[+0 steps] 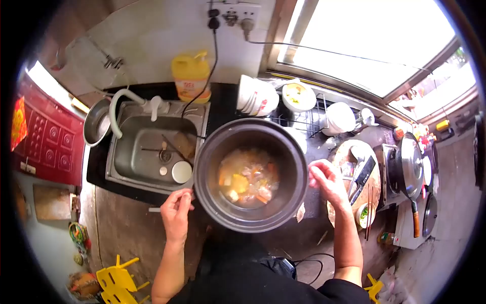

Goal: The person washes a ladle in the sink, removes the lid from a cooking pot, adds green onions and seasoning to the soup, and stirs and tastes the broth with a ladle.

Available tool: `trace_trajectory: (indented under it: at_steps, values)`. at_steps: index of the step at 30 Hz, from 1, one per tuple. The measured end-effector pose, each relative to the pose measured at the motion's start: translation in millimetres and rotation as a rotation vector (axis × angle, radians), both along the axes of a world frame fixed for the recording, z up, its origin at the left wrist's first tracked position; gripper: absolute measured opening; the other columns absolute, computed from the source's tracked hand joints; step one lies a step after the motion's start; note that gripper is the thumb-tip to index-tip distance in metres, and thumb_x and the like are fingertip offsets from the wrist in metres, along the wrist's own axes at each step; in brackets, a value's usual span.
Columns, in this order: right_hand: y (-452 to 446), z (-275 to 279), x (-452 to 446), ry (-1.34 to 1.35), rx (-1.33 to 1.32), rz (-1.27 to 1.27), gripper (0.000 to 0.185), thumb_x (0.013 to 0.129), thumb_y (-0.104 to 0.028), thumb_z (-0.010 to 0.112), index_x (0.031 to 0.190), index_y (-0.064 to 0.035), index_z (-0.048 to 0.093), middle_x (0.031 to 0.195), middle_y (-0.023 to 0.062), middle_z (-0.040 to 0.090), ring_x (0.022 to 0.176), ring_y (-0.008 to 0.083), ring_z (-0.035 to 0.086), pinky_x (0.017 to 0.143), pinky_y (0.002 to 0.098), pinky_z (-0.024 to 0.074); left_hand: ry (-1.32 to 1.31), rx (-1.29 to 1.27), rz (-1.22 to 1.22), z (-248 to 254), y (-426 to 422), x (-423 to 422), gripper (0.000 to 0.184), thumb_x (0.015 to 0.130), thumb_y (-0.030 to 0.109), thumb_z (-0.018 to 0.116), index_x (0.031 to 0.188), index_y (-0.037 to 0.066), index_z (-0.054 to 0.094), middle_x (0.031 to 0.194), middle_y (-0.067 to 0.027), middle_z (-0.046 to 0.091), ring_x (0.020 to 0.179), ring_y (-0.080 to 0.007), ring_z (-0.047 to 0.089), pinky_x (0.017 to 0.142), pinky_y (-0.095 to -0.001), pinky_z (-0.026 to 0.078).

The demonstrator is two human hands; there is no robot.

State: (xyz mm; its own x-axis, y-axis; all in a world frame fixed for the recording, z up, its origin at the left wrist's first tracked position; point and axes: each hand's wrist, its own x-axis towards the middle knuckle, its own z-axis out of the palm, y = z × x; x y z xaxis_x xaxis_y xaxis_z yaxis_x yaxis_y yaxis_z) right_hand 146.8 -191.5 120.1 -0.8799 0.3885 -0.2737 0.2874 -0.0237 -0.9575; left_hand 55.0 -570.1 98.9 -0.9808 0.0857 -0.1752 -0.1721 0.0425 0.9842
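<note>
A dark deep pot [212,213] is in the middle of the view, overlapping the counter's front edge. Inside it is a soup [248,177] with yellow, orange and pale chunks in cloudy broth. My left hand [177,213] is at the pot's left side, its fingers curled in against the rim. On the opposite side, my right hand [328,182] grips the pot with bent fingers. The pot's wall partly hides the fingertips of both hands, and its underside cannot be seen.
Left is a steel sink [136,162] with a faucet [121,104] and a white lid or dish [181,172] in it. Stacked white bowls [258,96] stand behind the pot. Rightward lie a round cutting board [349,149] with a cleaver [363,175], chopsticks [369,207] and a wok [407,167].
</note>
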Motion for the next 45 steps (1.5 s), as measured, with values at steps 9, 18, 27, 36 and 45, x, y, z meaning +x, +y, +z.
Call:
trace_trajectory:
  at_steps: [9,18,27,36,45]
  values:
    - [5.9,-6.9,-4.8,0.047,-0.132,0.065,0.014,0.093,-0.015,0.067,0.096,-0.0024,0.061,0.076,0.0,0.06,0.061,0.0057,0.053,0.055,0.0197,0.0426,-0.018,-0.05,-0.049,6.6,18.0,-7.8,0.016,0.096,0.009,0.055,0.1,-0.003,0.065,0.086,0.0023,0.062,0.073,-0.0046,0.051,0.066,-0.0215,0.042]
    - [4.3,-7.8,-2.6,0.061,-0.064,0.082,0.018,0.093,-0.022,0.066,0.093,-0.004,0.063,0.076,-0.002,0.061,0.064,0.004,0.053,0.057,0.0206,0.0451,-0.13,0.096,0.011,5.6,22.1,-7.6,0.024,0.101,0.021,0.05,0.104,0.001,0.062,0.096,-0.0023,0.065,0.084,-0.0102,0.06,0.076,-0.0253,0.047]
    - [37.1,-46.5,41.3,0.027,0.347,0.014,0.021,0.09,-0.022,0.063,0.094,-0.001,0.063,0.075,0.01,0.064,0.069,0.0155,0.062,0.065,0.0323,0.0505,-0.101,0.064,0.024,-0.9,21.9,-7.4,0.026,0.101,0.024,0.05,0.106,0.001,0.061,0.101,-0.0035,0.064,0.089,-0.0128,0.06,0.079,-0.0271,0.048]
    - [68.5,-78.2,75.8,-0.098,0.632,0.002,0.018,0.087,-0.016,0.054,0.092,-0.0015,0.064,0.085,0.0192,0.067,0.082,0.0368,0.065,0.074,0.0437,0.0513,-0.115,0.062,-0.059,-20.6,-2.1,-21.8,0.033,0.099,0.024,0.053,0.122,-0.001,0.058,0.118,-0.0076,0.062,0.106,-0.0187,0.06,0.093,-0.0324,0.047]
    - [82.0,-90.7,94.1,-0.339,0.828,0.047,0.019,0.086,-0.013,0.051,0.1,-0.0083,0.064,0.096,0.0174,0.068,0.092,0.0364,0.065,0.081,0.0463,0.0515,-0.089,0.024,0.047,-9.2,12.2,-7.4,0.026,0.101,0.025,0.051,0.107,0.002,0.061,0.092,-0.0007,0.062,0.078,-0.0075,0.056,0.069,-0.0227,0.045]
